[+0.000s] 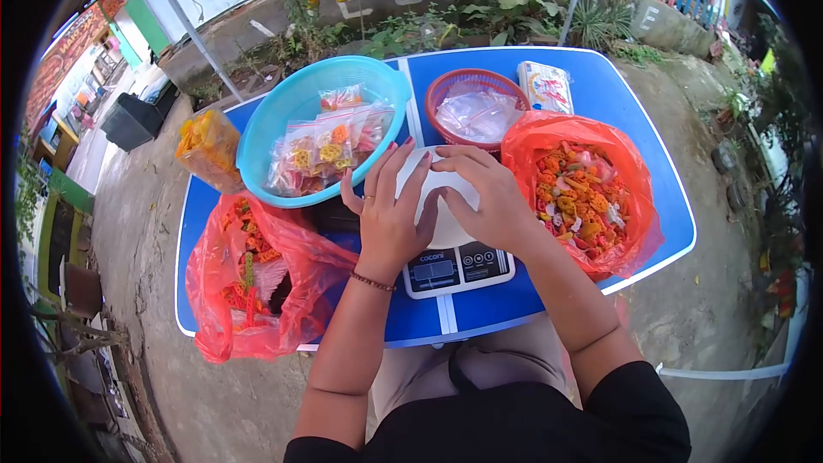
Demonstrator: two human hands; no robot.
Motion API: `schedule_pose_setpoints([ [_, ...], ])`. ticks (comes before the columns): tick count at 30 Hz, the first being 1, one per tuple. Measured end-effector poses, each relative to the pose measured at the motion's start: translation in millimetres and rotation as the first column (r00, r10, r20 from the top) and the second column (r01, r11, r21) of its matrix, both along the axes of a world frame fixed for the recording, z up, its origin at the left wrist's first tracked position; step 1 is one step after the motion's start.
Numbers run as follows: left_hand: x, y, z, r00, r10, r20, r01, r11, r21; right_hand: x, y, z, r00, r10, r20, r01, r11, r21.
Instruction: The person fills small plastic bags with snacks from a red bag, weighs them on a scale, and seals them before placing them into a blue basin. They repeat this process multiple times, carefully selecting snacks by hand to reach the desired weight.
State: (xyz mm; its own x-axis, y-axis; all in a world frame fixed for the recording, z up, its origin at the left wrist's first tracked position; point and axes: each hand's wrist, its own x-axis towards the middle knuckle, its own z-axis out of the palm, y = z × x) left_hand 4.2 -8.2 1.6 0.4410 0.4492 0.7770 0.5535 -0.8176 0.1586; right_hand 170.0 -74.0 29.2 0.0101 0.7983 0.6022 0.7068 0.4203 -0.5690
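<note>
A white round bowl [449, 216] sits on a kitchen scale [459, 273] at the middle of the table's near side. Over the bowl's left side is my left hand [393, 206], its fingers spread and stretched forward. My right hand [487, 193] arches over the right side, fingers bent and thumb apart from them. The fingertips of both hands come close together above the bowl, and nothing shows between them. My hands hide much of the bowl's rim and its inside.
A turquoise basket [257, 163] holds filled small bags [330, 146]. A red basket [437, 90] holds clear plastic bags [480, 111]. Red bags of colourful snacks stand left [257, 279] and right [591, 197]. A snack pack [208, 150] and white packet [546, 87] lie near the edges.
</note>
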Motion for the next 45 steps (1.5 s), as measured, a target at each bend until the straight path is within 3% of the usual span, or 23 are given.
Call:
schedule_pose_setpoints([
  [5, 18, -26, 11, 0.961, -0.234, -0.150, 0.228, 0.972, -0.057, 63, -73, 6, 0.977, -0.215, -0.014, 0.213, 0.973, -0.084],
  [8, 35, -44, 25, 0.861, -0.462, -0.211, 0.398, 0.872, -0.284, 97, -115, -1, 0.904, -0.428, 0.016, 0.425, 0.890, -0.165],
  [12, 70, -63, 29, 0.738, -0.630, -0.240, 0.528, 0.761, -0.377, 130, -146, -20, 0.791, -0.604, 0.099, 0.612, 0.782, -0.119],
  [13, 81, -64, 30, 0.715, -0.658, -0.237, 0.557, 0.740, -0.377, 131, -149, -22, 0.787, -0.614, 0.058, 0.613, 0.768, -0.183],
  [15, 101, -65, 28, 0.680, -0.681, -0.272, 0.541, 0.717, -0.440, 129, -152, -22, 0.767, -0.641, -0.024, 0.605, 0.735, -0.304],
  [19, 135, -68, 27, 0.631, -0.648, -0.427, 0.416, 0.747, -0.519, 124, -150, -27, 0.771, -0.621, 0.143, 0.637, 0.753, -0.163],
  [22, 153, -68, -9, 0.760, -0.562, -0.327, 0.413, 0.806, -0.424, 123, -151, -30, 0.762, -0.596, 0.253, 0.636, 0.763, -0.118],
  [25, 155, -68, -21, 0.779, -0.567, -0.267, 0.443, 0.800, -0.405, 121, -151, -34, 0.756, -0.564, 0.332, 0.622, 0.777, -0.097],
  [27, 151, -65, -19, 0.750, -0.559, -0.354, 0.409, 0.812, -0.415, 111, -148, -34, 0.756, -0.555, 0.346, 0.615, 0.784, -0.086],
  [30, 147, -60, -1, 0.696, -0.528, -0.487, 0.306, 0.831, -0.464, 96, -148, -32, 0.879, -0.441, 0.181, 0.473, 0.857, -0.206],
  [31, 146, -59, 2, 0.673, -0.517, -0.529, 0.261, 0.835, -0.484, 90, -150, -31, 0.864, -0.429, 0.264, 0.481, 0.858, -0.180],
  [34, 144, -59, 2, 0.708, -0.463, -0.533, 0.301, 0.881, -0.366, 89, -156, -26, 0.883, -0.414, 0.222, 0.464, 0.845, -0.266],
  [40, 148, -54, 20, 0.672, -0.526, -0.521, 0.259, 0.826, -0.501, 113, -168, -23, 0.792, -0.560, 0.244, 0.602, 0.783, -0.156],
  [45, 145, -45, 20, 0.705, -0.607, -0.365, 0.392, 0.764, -0.513, 125, -162, -25, 0.733, -0.637, 0.239, 0.675, 0.725, -0.135],
])
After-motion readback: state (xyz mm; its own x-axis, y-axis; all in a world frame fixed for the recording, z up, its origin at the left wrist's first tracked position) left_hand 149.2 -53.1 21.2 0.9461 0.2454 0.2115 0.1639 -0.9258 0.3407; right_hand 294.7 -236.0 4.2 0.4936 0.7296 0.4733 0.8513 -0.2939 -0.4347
